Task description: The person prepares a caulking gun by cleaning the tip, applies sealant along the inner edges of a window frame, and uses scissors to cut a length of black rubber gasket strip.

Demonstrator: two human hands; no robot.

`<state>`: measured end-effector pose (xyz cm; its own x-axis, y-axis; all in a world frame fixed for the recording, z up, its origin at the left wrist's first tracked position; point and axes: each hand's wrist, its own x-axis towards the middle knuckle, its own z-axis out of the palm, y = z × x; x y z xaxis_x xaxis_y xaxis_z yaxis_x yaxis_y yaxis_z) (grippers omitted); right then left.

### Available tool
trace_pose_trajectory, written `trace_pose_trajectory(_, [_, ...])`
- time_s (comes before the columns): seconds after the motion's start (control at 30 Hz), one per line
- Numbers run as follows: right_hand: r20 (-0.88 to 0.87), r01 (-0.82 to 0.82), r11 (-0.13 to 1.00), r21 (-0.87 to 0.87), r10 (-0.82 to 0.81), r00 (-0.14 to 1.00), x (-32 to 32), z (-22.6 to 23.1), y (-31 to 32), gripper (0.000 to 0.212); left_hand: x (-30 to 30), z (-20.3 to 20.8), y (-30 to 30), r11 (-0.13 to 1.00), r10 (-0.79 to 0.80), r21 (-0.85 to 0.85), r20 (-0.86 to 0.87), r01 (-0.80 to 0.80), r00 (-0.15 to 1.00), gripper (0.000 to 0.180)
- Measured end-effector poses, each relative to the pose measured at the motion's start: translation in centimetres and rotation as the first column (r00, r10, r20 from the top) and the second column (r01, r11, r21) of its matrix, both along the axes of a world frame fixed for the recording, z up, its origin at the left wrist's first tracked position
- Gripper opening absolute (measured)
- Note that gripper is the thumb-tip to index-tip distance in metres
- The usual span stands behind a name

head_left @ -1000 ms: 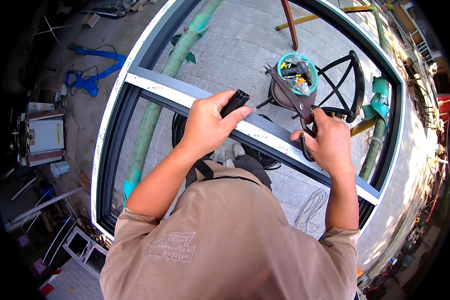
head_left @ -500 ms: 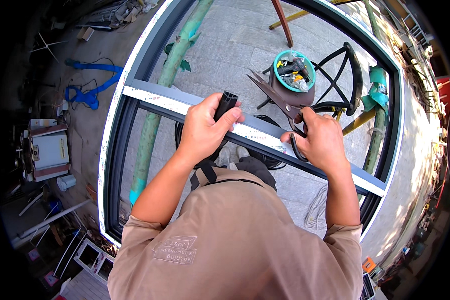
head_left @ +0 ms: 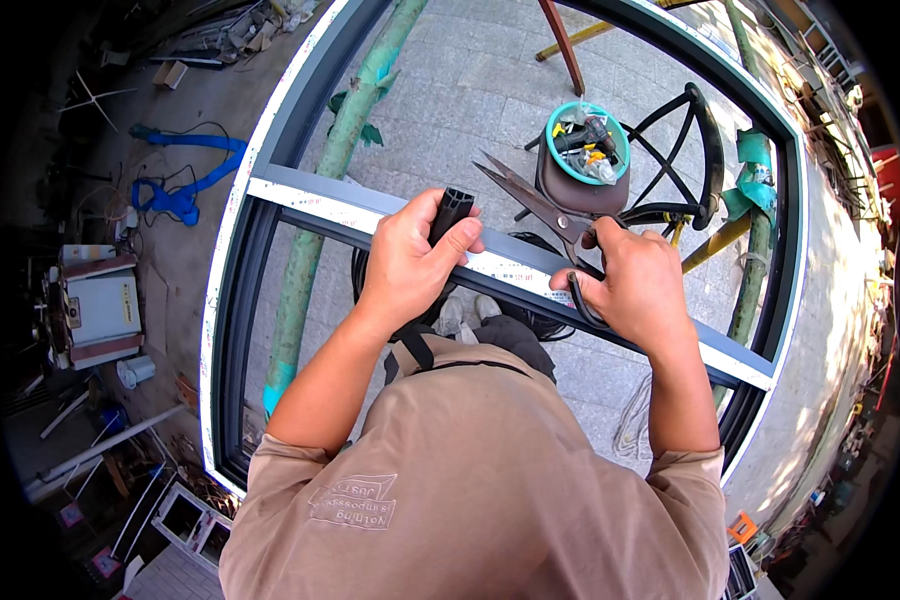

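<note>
My left hand (head_left: 408,252) is closed round a short black ribbed piece with a hollow end (head_left: 454,210), its open end pointing up and away from me. In my right hand (head_left: 638,288) are large metal scissors (head_left: 542,205) with dark handles. Their blades are slightly parted and point to the far left, beyond the black piece and apart from it. Both hands are above the crossbar (head_left: 320,205) of a big grey window frame, which is partly covered with white printed film.
Green poles (head_left: 342,150) run under the frame on both sides. Beyond the crossbar, a turquoise basin (head_left: 625,150) of tools and small parts sits on a brown chair seat (head_left: 570,190) with a black curved back (head_left: 715,150). Blue strap-like material (head_left: 175,195) lies on the left floor.
The scissors have shifted left and a little nearer the black piece, with my right hand moving slightly left. My left hand stays almost in place, still gripping the piece.
</note>
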<state>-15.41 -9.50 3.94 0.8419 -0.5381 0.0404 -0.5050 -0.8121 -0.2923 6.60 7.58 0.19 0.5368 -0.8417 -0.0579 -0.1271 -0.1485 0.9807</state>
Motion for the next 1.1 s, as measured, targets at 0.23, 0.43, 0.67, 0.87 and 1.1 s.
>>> trace_pose_trajectory(0.23, [0.015, 0.032, 0.999, -0.002, -0.032, 0.999, 0.6, 0.6, 1.6, 0.066, -0.4, -0.7, 0.1, 0.997, 0.05, -0.064, -0.021, -0.052, 0.999, 0.026])
trace_pose_trajectory(0.43, [0.054, 0.113, 0.99, 0.084, -0.118, 0.992, 1.6, 0.9, 2.3, 0.068, -0.2, -1.0, 0.3, 0.996, 0.02, -0.09, 0.01, -0.019, 1.0, 0.025])
trace_pose_trajectory(0.67, [0.043, 0.085, 0.996, 0.022, -0.086, 0.995, 2.2, 2.0, 3.6, 0.066, -1.0, -1.9, 0.4, 0.971, 0.129, -0.199, -0.013, -0.129, 0.992, 0.021])
trace_pose_trajectory(0.87, [0.093, 0.114, 0.984, 0.139, -0.127, 0.988, 2.9, 1.7, 6.1, 0.068, -2.0, -1.7, 0.1, 0.942, 0.246, -0.248, 0.055, -0.225, 0.968, 0.02])
trace_pose_trajectory(1.1, [0.133, 0.101, 0.993, 0.054, -0.107, 0.985, 3.1, 1.4, 8.4, 0.066, -2.7, -1.5, -0.1, 0.935, 0.243, -0.299, 0.149, -0.191, 0.959, 0.018])
